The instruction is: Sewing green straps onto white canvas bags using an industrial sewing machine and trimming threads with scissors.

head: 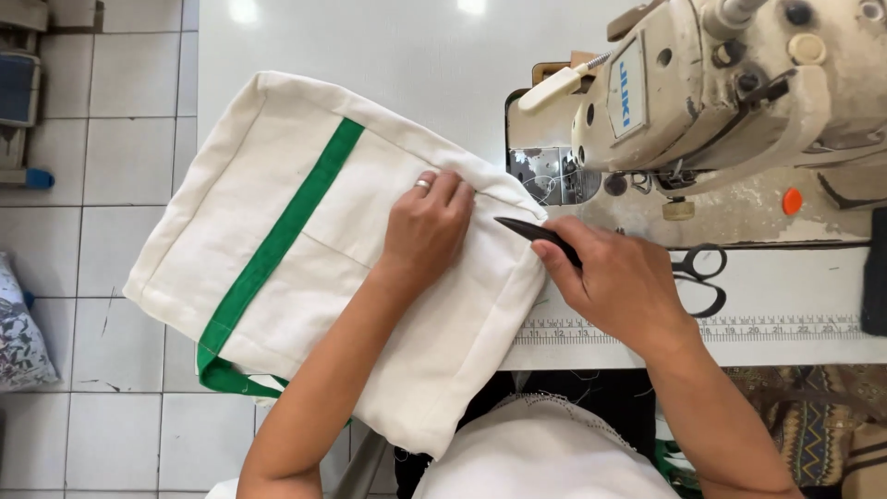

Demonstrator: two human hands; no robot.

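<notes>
White sewing table (388,55), left hand (427,226) flat on cream bag (305,249), right hand (621,282) gripping black tool (536,233)

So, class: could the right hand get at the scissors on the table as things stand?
Probably yes: the scissors lie just beside the right hand with nothing between, though it already holds a black tool.

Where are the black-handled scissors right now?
In the head view, the black-handled scissors lie on the white table, just beyond the right hand, below the sewing machine.
</notes>
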